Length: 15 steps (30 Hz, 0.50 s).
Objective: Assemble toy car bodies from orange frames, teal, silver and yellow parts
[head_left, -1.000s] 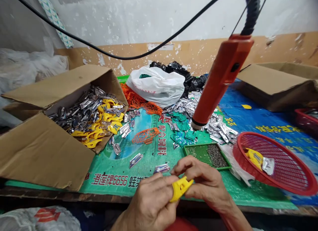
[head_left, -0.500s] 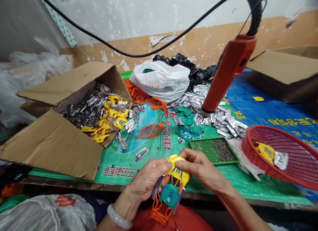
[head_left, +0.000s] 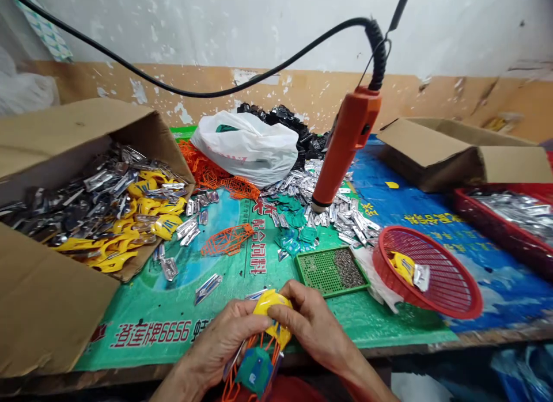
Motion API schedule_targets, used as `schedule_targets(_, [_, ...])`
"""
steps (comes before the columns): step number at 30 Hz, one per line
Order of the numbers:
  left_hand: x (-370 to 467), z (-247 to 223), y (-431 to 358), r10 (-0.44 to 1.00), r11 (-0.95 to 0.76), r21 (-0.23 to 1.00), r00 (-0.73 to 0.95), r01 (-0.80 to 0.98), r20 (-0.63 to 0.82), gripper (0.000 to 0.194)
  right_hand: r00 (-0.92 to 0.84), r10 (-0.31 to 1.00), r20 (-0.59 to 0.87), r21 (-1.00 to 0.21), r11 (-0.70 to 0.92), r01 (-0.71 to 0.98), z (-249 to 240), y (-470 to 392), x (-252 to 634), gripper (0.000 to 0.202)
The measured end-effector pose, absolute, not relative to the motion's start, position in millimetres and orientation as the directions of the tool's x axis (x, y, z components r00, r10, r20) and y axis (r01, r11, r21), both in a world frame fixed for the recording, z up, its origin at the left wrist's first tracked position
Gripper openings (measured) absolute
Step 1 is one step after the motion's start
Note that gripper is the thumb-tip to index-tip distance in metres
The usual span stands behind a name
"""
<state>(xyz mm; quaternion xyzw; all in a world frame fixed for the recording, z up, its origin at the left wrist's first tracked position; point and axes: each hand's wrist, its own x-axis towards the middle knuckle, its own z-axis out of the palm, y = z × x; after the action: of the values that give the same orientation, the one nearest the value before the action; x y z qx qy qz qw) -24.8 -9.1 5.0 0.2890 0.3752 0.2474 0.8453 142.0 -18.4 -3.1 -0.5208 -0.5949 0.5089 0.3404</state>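
Observation:
Near the bottom centre, both hands hold one assembly above the table's front edge. It has a yellow shell [head_left: 279,328] at the top, an orange frame [head_left: 231,385] below, and a green piece [head_left: 254,370] inside the frame. My left hand [head_left: 222,338] grips the left side, with the thumb on the yellow shell. My right hand [head_left: 309,324] pinches the shell's upper right between thumb and fingers. Silvery strips show partly along the frame's sides. Behind the hands lie a loose orange frame [head_left: 227,239] and a silver part [head_left: 208,288].
An orange electric screwdriver [head_left: 345,145] hangs over silver parts. A green tray [head_left: 319,273] holds small screws. On the right are a red basket [head_left: 469,275] and a cardboard box [head_left: 432,145]; on the left, a box [head_left: 47,298] of yellow and silver parts. A white bag [head_left: 259,154] lies behind.
The view has turned to the right, so the table's things appear further left and a second red container shows. Both hands still hold the assembly, now lower in the picture.

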Motion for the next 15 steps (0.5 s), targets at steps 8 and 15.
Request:
schedule_targets(8, [-16.4,5.4,-8.6,0.679,0.702,0.661,0.533,-0.267,-0.505,0.017,0.230,0.819,0.525,-0.724,0.288,0.626,47.1,-13.1,190.6,0.028])
schedule_targets(15, [-11.2,6.0,-10.2,0.675,0.700,0.684,0.504,-0.206,-0.539,0.023,0.238,0.755,0.611,-0.750,0.455,0.480,105.5,91.0,243.6,0.082])
